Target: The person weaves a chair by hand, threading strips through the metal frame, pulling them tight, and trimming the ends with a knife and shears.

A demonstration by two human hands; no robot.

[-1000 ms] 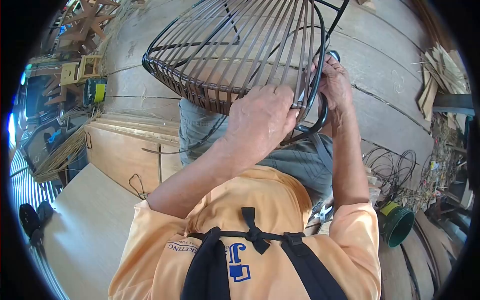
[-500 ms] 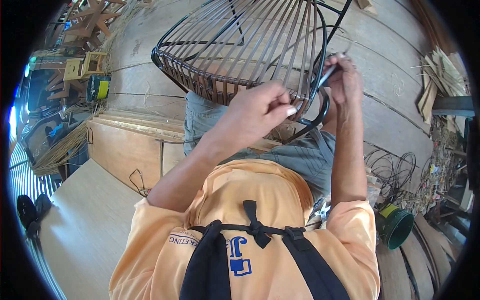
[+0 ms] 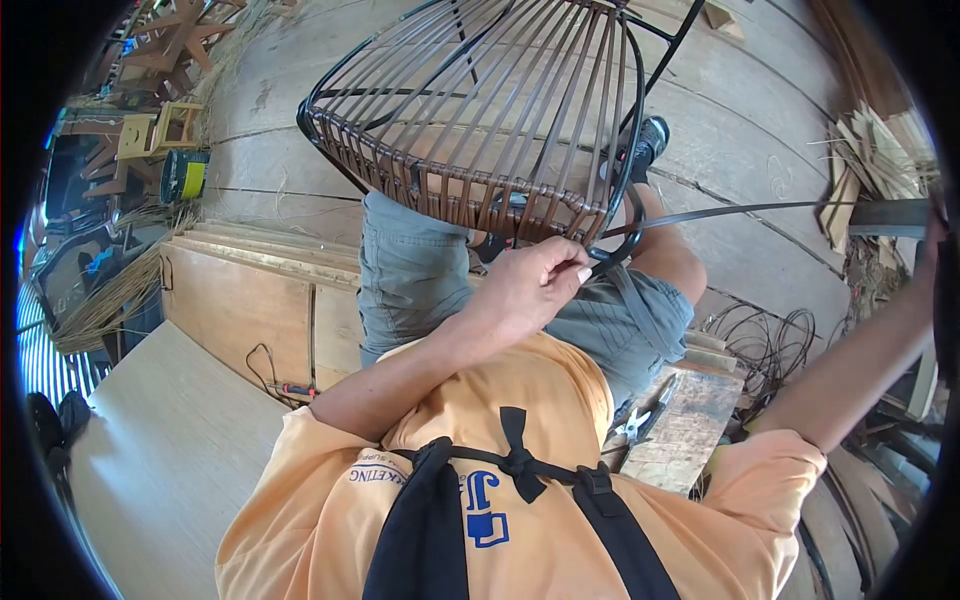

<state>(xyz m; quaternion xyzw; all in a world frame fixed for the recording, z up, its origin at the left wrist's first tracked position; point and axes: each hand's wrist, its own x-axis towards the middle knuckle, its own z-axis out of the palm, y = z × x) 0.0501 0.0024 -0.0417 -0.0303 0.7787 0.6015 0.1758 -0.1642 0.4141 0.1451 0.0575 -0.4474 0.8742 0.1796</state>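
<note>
A chair frame (image 3: 410,165) of dark rattan, with thin spindles and a bound rim, stands tilted before my legs. My left hand (image 3: 540,280) is pinched closed by the lower right corner of that rim; what its fingertips grip is hidden. From this corner a long, flat brown strip (image 3: 740,210) stretches out to the right in the air. It runs toward my right hand (image 3: 936,235), far out at the right border. Only part of that hand shows, its fingers lost in the dark edge, but the strip is drawn out tight toward it.
Pliers (image 3: 635,425) lie on a wooden board (image 3: 690,430) beside my right thigh. Coiled dark strips (image 3: 775,340) rest on the floor at right. A wooden box (image 3: 240,310) stands at left, near a bucket with a yellow label (image 3: 185,178). Wood scraps (image 3: 870,160) lean at far right.
My right hand has swung from the chair corner far out to the right, drawing the strip with it. My left hand stays by the corner, slightly lower.
</note>
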